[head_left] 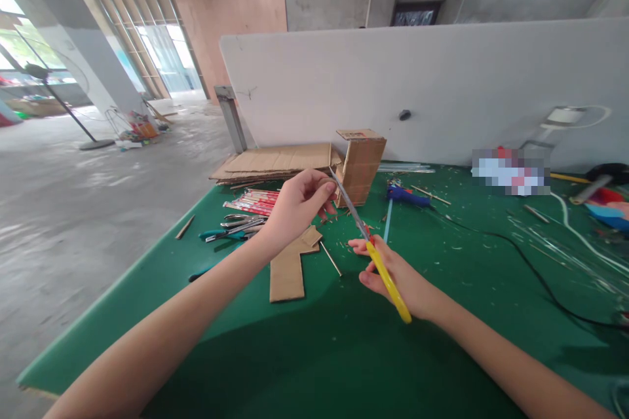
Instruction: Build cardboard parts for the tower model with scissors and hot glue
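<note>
My right hand [393, 278] grips yellow-handled scissors [373, 255], blades pointing up and to the left. My left hand [297, 206] is closed in a pinch at the blade tips, holding something too small to make out. Both hands hover over the green table [344, 353]. Just below my left hand lies a cut cardboard piece [289, 265], with a thin wooden stick [331, 259] beside it.
Flat cardboard sheets [275, 162] and a small cardboard box [361, 167] stand at the table's back. A bundle of red sticks [253, 201] and pliers [230, 229] lie left. A blue glue gun [405, 195] with a black cord [521, 255] lies right. A white partition [442, 85] backs the table.
</note>
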{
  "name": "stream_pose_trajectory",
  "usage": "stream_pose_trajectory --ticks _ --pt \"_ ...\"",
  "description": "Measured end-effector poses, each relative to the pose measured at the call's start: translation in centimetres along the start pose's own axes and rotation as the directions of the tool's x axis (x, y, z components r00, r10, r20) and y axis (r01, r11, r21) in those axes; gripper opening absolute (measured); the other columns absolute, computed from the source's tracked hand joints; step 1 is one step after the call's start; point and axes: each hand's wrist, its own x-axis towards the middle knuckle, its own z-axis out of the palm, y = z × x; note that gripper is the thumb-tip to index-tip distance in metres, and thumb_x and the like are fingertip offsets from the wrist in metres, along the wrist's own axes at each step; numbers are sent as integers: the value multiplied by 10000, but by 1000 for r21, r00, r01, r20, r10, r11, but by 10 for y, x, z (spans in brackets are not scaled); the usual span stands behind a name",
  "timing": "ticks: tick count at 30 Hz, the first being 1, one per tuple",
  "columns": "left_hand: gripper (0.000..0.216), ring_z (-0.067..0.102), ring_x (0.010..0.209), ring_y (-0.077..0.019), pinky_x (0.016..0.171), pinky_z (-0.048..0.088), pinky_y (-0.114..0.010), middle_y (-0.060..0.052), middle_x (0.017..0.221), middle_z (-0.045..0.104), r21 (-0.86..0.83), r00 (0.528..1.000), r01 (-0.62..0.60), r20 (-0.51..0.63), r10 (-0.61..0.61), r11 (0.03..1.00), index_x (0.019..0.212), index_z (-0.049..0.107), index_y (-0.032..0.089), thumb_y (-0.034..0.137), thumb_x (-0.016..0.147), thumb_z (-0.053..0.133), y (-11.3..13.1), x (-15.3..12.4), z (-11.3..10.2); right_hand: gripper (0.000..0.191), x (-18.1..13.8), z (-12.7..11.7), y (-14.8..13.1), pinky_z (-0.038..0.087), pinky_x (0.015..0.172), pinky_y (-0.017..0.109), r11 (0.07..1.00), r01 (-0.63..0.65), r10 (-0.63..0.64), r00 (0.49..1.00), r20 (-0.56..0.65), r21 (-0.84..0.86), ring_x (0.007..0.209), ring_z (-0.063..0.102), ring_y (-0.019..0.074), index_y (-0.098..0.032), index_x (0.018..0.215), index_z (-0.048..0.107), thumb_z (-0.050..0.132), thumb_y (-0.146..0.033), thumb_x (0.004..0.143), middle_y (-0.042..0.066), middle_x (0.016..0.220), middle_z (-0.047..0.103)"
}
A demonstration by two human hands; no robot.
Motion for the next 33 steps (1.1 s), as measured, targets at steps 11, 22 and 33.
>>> stream_pose_trajectory --ticks 11,22,33 --pt "137 632 575 -90 509 505 -197 -2 711 627 -39 1000 10 2 -10 999 949 482 153 229 850 538 -2 -2 4 471 0 -4 -1 490 855 453 992 21 -23 1000 15 123 1086 555 267 -277 1255 380 515 -508 867 134 1293 466" --pt "131 626 565 -83 492 492 -198 12 695 628 -58 999 5 -35 -7 998 878 426 189 249 854 541 -6 -4 8 467 1 -10 -8 485 899 434 975 23 -46 994 99 221 1167 513 274 -244 1172 412 469 -587 860 154 1321 449" --pt "135 608 557 -74 496 486 -203 18 694 613 -84 1000 19 -5 -20 996 858 415 193 254 853 535 -6 -5 10 562 5 -3 4 540 739 393 938 -11 8 1000 11 346 910 606 222 -253 1036 480 481 -736 749 105 1124 560"
